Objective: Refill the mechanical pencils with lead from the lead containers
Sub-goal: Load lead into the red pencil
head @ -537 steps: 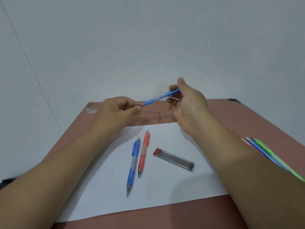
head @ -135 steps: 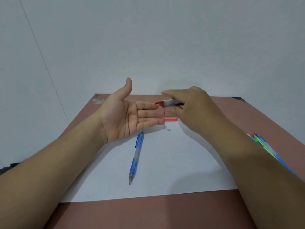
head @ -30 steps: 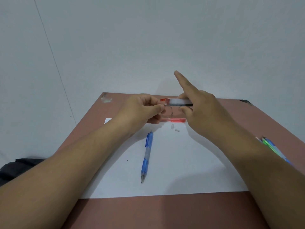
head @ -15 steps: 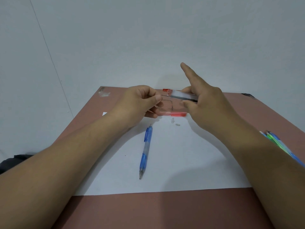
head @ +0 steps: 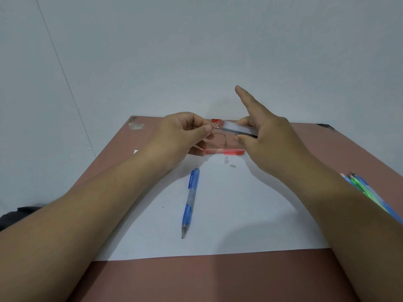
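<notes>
Pale grey walls are seen behind a reddish-brown table (head: pixel 218 277), on which a white sheet of paper (head: pixel 229 214) is spread. Above the far edge of the sheet, a clear lead container (head: pixel 236 128) with a red cap at its left end is held level in the right hand (head: pixel 268 140); it is pinched between the thumb and the curled fingers, while the index finger is stretched straight out and upward. The grip of the left hand (head: pixel 176 136) is closed, with thumb and forefinger pressed together right at the red cap; whether a lead is pinched there cannot be told. A red mechanical pencil (head: pixel 224 151) is seen just below both hands, lying crosswise with its left end hidden under the left hand; whether it is held cannot be told. A blue mechanical pencil (head: pixel 189 201) lies on the paper, tip toward the viewer. Two small pale parts (head: pixel 229 162) lie on the sheet near the red pencil. More pencils (head: pixel 366 192), green and blue, lie at the right table edge. No writing can be read on anything.
</notes>
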